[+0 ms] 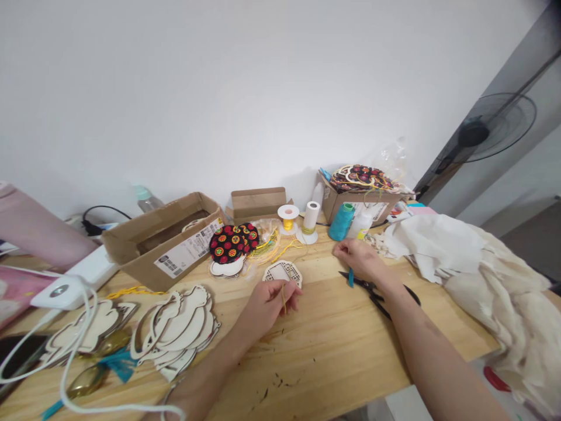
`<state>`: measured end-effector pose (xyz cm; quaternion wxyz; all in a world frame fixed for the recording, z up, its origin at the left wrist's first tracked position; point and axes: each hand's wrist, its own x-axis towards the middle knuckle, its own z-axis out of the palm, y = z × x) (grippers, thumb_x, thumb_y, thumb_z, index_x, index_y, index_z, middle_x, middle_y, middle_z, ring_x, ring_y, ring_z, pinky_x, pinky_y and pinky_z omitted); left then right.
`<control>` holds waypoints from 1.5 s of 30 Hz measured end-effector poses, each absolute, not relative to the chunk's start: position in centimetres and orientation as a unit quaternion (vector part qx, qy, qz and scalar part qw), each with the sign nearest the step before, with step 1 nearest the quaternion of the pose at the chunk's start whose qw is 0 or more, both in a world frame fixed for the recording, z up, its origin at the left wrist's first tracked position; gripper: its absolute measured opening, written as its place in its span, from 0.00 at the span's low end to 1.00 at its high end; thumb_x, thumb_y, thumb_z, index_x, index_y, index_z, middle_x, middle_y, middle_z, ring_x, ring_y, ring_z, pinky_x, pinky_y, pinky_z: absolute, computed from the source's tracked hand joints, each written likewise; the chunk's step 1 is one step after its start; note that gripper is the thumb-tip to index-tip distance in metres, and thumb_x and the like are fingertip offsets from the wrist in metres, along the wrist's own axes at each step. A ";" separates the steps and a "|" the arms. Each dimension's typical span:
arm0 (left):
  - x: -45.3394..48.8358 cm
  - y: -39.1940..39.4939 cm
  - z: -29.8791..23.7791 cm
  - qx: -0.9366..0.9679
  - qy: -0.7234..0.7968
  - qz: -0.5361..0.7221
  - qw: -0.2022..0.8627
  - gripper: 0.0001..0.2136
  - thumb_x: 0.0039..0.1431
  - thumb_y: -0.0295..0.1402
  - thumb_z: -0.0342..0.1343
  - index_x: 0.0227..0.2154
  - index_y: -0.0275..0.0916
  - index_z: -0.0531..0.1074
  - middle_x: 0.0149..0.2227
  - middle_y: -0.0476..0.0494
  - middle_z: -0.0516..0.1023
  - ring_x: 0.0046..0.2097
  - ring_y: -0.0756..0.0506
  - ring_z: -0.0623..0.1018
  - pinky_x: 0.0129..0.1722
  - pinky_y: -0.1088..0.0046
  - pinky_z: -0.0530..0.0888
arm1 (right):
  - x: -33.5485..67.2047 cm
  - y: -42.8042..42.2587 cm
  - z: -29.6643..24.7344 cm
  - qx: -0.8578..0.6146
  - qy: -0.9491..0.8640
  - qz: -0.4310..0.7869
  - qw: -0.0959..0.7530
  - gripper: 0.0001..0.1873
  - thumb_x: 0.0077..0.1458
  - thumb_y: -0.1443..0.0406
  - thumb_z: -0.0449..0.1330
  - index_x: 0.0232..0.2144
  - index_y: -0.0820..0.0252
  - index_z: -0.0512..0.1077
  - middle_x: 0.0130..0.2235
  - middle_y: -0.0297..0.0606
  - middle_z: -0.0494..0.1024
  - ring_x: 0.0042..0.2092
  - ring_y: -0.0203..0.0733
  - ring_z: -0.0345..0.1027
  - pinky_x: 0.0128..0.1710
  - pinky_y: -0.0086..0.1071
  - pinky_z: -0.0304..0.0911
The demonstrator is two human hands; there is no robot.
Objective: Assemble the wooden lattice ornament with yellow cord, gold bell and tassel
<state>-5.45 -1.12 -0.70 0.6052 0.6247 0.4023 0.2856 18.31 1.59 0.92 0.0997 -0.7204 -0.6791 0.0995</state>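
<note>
The left hand (pixel 272 297) pinched yellow thread (pixel 284 299), the right hand's (pixel 358 259) grip was indiscernible; thread handling seemed underway, likely requiring light tension next

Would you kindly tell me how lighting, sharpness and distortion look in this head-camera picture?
Head view: soft light on the wall, dimmer around the fan; head view: wide-angle distortion seems to stretch things near the edges; head view: fine detail is soft, the thread in the left hand visible, small print on the shipping label unreadable.
</note>
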 end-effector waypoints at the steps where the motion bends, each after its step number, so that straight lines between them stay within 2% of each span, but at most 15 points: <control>1: -5.5 -1.1 -0.7 0.624 0.402 0.285 0.606 0.20 0.51 0.48 0.47 0.26 0.32 0.71 0.19 0.48 0.70 0.21 0.53 0.65 0.21 0.78 0.63 | 18.3 1.6 1.0 -0.718 -0.681 0.107 0.098 0.09 0.50 0.66 0.52 0.26 0.58 0.73 0.27 0.34 0.76 0.29 0.34 0.66 0.26 0.23 0.54; 9: -5.3 -1.1 -0.8 0.619 0.400 0.287 0.612 0.21 0.50 0.49 0.48 0.25 0.32 0.72 0.19 0.48 0.70 0.21 0.53 0.66 0.21 0.78 0.63 | 17.4 1.9 0.5 -0.713 -0.685 0.103 0.106 0.08 0.47 0.69 0.54 0.22 0.59 0.73 0.27 0.36 0.76 0.29 0.36 0.67 0.26 0.24 0.53; 13: -5.4 -1.0 -0.7 0.614 0.403 0.295 0.612 0.21 0.50 0.49 0.48 0.26 0.33 0.72 0.19 0.48 0.70 0.21 0.53 0.66 0.21 0.78 0.63 | 20.1 1.8 0.8 -0.738 -0.654 0.083 0.146 0.09 0.49 0.66 0.52 0.28 0.59 0.73 0.29 0.35 0.77 0.30 0.36 0.67 0.27 0.24 0.55; 17: -5.5 -0.9 -0.6 0.610 0.403 0.301 0.612 0.21 0.49 0.49 0.48 0.25 0.33 0.72 0.19 0.48 0.70 0.21 0.53 0.66 0.21 0.78 0.63 | 25.0 0.8 2.5 -0.817 -0.545 0.020 0.185 0.18 0.54 0.64 0.44 0.36 0.64 0.72 0.33 0.44 0.76 0.32 0.41 0.67 0.26 0.28 0.56; 20: -5.5 -0.9 -0.7 0.614 0.405 0.299 0.608 0.21 0.48 0.50 0.49 0.25 0.33 0.71 0.19 0.48 0.70 0.22 0.53 0.67 0.21 0.78 0.63 | 27.3 0.0 2.9 -0.861 -0.472 0.000 0.192 0.18 0.53 0.64 0.45 0.34 0.66 0.73 0.32 0.48 0.76 0.31 0.44 0.67 0.25 0.30 0.55; 25: -5.5 -0.8 -0.8 0.622 0.405 0.298 0.600 0.21 0.50 0.49 0.48 0.26 0.33 0.71 0.20 0.48 0.70 0.22 0.53 0.67 0.21 0.78 0.64 | 27.6 -0.1 2.2 -0.881 -0.427 0.013 0.201 0.15 0.49 0.60 0.51 0.27 0.62 0.75 0.27 0.44 0.75 0.28 0.41 0.67 0.22 0.29 0.53; 28: -5.5 -0.8 -0.8 0.619 0.411 0.300 0.598 0.21 0.49 0.49 0.49 0.26 0.33 0.72 0.20 0.48 0.70 0.22 0.53 0.67 0.21 0.78 0.64 | 27.6 0.1 1.8 -0.876 -0.431 0.035 0.212 0.11 0.44 0.62 0.55 0.27 0.61 0.74 0.25 0.40 0.75 0.25 0.37 0.66 0.22 0.27 0.54; 31: -5.5 -0.8 -0.8 0.619 0.411 0.300 0.598 0.20 0.50 0.49 0.49 0.25 0.33 0.72 0.19 0.48 0.70 0.22 0.53 0.67 0.21 0.78 0.64 | 27.8 0.2 1.7 -0.869 -0.445 0.066 0.207 0.11 0.44 0.60 0.56 0.26 0.61 0.74 0.22 0.38 0.74 0.23 0.36 0.64 0.20 0.26 0.53; 34: -5.6 -0.8 -1.0 0.621 0.404 0.301 0.600 0.20 0.50 0.48 0.49 0.26 0.33 0.72 0.20 0.48 0.70 0.22 0.53 0.67 0.21 0.78 0.64 | 27.7 -0.1 1.8 -0.864 -0.459 0.102 0.181 0.13 0.42 0.57 0.57 0.19 0.60 0.73 0.18 0.36 0.72 0.20 0.35 0.62 0.17 0.27 0.51; 38: -5.6 -0.8 -1.1 0.624 0.399 0.300 0.600 0.20 0.51 0.47 0.48 0.27 0.33 0.72 0.20 0.48 0.70 0.22 0.53 0.67 0.21 0.78 0.64 | 26.9 -0.6 2.2 -0.838 -0.499 0.170 0.142 0.13 0.34 0.62 0.63 0.07 0.60 0.68 0.11 0.31 0.67 0.16 0.32 0.58 0.16 0.26 0.51; 40: -5.6 -0.8 -1.0 0.628 0.397 0.300 0.599 0.19 0.52 0.47 0.48 0.27 0.33 0.72 0.20 0.48 0.70 0.22 0.53 0.67 0.21 0.78 0.64 | 26.6 -0.6 2.3 -0.829 -0.512 0.174 0.144 0.12 0.34 0.64 0.62 0.07 0.60 0.68 0.11 0.30 0.66 0.17 0.32 0.59 0.17 0.25 0.51; 45: -5.7 -0.9 -1.1 0.629 0.393 0.298 0.601 0.20 0.52 0.47 0.48 0.27 0.32 0.71 0.20 0.48 0.69 0.22 0.53 0.67 0.21 0.79 0.64 | 26.7 -0.2 2.3 -0.842 -0.494 0.111 0.188 0.09 0.41 0.66 0.56 0.16 0.61 0.73 0.15 0.32 0.70 0.21 0.33 0.62 0.20 0.25 0.52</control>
